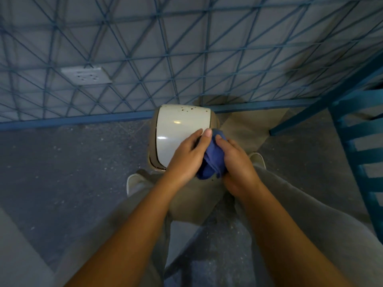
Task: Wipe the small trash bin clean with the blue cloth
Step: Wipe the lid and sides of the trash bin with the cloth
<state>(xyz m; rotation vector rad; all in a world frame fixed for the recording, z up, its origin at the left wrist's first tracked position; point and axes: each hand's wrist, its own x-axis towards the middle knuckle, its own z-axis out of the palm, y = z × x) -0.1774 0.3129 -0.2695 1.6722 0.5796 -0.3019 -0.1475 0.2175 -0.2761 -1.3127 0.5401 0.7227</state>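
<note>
The left grip [186, 154] curls its fingers over one side of the bunched cloth [213, 160], and the right grip [238, 166] clamps the other side, so the cloth sits squeezed between them. The bin [180, 125] stands on the floor [62, 162] directly below and ahead of both grips, with dark spots at its lid's far edge. Whether the cloth touches it, I cannot tell.

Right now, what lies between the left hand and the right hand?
The bunched blue cloth; the left hand and the right hand both grip it over the small trash bin, at its white lid, as the head view shows.
</note>
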